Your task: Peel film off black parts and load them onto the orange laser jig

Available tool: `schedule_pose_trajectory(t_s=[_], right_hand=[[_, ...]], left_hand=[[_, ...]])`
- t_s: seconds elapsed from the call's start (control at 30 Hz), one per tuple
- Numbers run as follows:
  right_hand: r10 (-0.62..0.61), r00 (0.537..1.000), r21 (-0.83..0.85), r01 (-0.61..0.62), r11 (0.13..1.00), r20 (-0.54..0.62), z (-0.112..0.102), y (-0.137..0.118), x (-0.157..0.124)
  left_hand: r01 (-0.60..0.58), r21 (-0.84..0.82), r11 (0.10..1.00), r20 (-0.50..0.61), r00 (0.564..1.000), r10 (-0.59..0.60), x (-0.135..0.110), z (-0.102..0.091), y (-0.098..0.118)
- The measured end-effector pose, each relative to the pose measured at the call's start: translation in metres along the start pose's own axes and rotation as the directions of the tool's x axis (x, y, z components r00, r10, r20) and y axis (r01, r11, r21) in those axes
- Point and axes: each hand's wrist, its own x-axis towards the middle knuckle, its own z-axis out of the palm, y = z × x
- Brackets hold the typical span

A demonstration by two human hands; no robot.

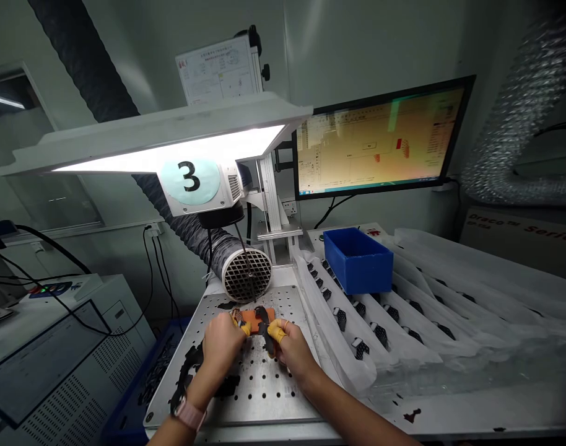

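My left hand (226, 339), with yellow covers on its fingertips and a pink watch at the wrist, is closed at the left end of an orange block (251, 318). What its fingers hold there is too small to make out. Across the right part of the block lies a thin black piece (265, 331). My right hand (290, 347), also in yellow finger covers, pinches this black piece along its right side. Both hands are above a perforated metal plate (264, 406). Black scraps (186, 370) lie on the plate left of my left hand.
A round duct grille (247, 275) stands just behind the block, under a marking head labelled 3 (190, 181). To the right, a blue bin (358, 260) rests on white sheeting (404, 344) holding rows of small black parts. A monitor (380, 139) hangs behind.
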Motion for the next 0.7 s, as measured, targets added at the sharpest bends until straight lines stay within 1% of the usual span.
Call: schedule_pose_trajectory(t_s=[0.1,0.17,0.23,0.33,0.4,0.47,0.5,0.53,0.6,0.63,0.7], right_hand=[[0.017,1.0,0.047,-0.016,0.999,-0.004,0.001,-0.001,0.0],[0.017,1.0,0.074,-0.016,0.997,-0.002,0.002,-0.001,0.0],[0.016,1.0,0.073,-0.016,0.997,0.0,0.003,0.0,0.0],[0.041,0.999,0.032,-0.041,0.999,-0.01,0.003,-0.002,-0.002],[0.051,0.998,-0.014,-0.051,0.999,-0.029,0.003,-0.004,-0.003],[0.04,0.999,-0.058,-0.042,0.997,-0.035,0.002,-0.005,-0.004],[0.03,0.999,-0.078,-0.032,0.996,-0.03,0.003,-0.006,-0.004],[0.02,1.0,-0.097,-0.021,0.995,-0.018,0.003,-0.006,-0.004],[0.003,1.0,-0.134,0.0,0.991,0.019,0.003,-0.005,-0.004],[-0.004,0.999,-0.153,0.01,0.988,0.042,0.004,-0.005,-0.004],[-0.011,0.996,-0.201,0.029,0.979,0.092,0.005,-0.003,-0.005]], left_hand=[[-0.047,0.113,0.993,0.072,0.997,0.039,-0.029,0.004,0.008],[-0.084,0.162,0.983,0.1,0.993,0.068,-0.041,0.006,0.012],[-0.126,0.182,0.975,0.108,0.988,0.107,-0.045,0.005,0.015],[-0.18,0.151,0.972,0.12,0.979,0.162,-0.04,0.002,0.012],[-0.17,0.102,0.98,0.097,0.982,0.16,-0.035,-0.003,0.006],[-0.133,-0.016,0.991,0.069,0.989,0.134,-0.029,-0.008,-0.001],[-0.117,-0.126,0.985,0.075,0.989,0.127,-0.026,-0.011,-0.004],[-0.107,-0.26,0.96,0.097,0.986,0.136,-0.024,-0.014,-0.007],[-0.102,-0.508,0.855,0.15,0.967,0.205,-0.02,-0.018,-0.012],[-0.107,-0.588,0.802,0.163,0.955,0.247,-0.019,-0.019,-0.013],[-0.125,-0.656,0.745,0.164,0.939,0.302,-0.019,-0.019,-0.015]])
